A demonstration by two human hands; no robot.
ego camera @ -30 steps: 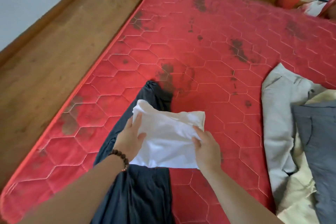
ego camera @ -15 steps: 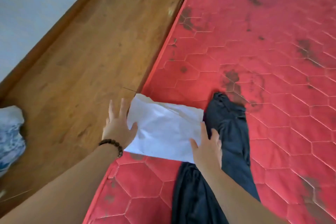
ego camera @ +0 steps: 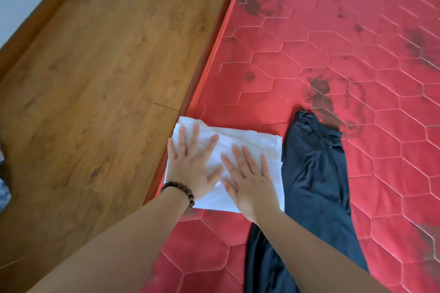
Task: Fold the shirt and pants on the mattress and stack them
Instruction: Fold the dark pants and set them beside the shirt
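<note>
A folded white shirt lies at the left edge of the red quilted mattress, its far left corner reaching past the edge. My left hand, with a bead bracelet on the wrist, rests flat on the shirt's left half, fingers spread. My right hand lies flat on its right half, fingers spread too. Neither hand grips the cloth. Dark navy pants stretch out unfolded right of the shirt, running from mid-mattress toward me; my right forearm covers part of them.
A wooden floor runs along the mattress's left side, with a grey wall at the top left. A bluish-grey object shows at the far left edge of the floor. Dark stains mark the mattress beyond the pants.
The folded shirt has gone from over the pants to the mattress's left edge. Both hands have let go of its sides and now press flat on top of it.
</note>
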